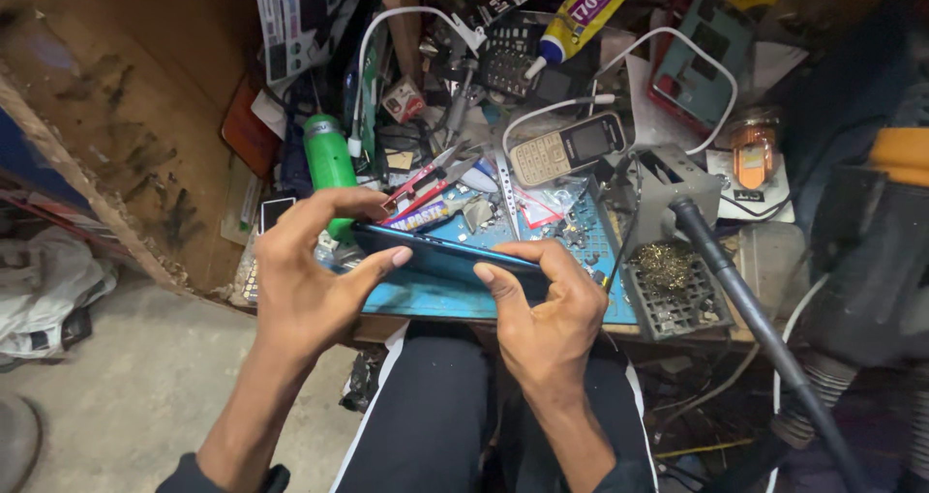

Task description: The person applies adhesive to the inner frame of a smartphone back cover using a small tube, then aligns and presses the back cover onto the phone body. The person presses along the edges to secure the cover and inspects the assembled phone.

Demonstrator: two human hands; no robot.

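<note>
A slim dark-blue smartphone (440,251) is held edge-on above a blue work mat (426,299), pinched between the left hand (305,270) and right hand (552,309), fingers clamped on its ends. Behind it, a grey metal holder (677,299) contains brass wool (666,266); a beige keypad phone (566,148) lies beyond.

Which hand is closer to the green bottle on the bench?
The left hand. Its fingers reach up right beside the green bottle, seeming to overlap its lower end, while holding the blue phone. The right hand holds the phone's other end, farther away.
</note>
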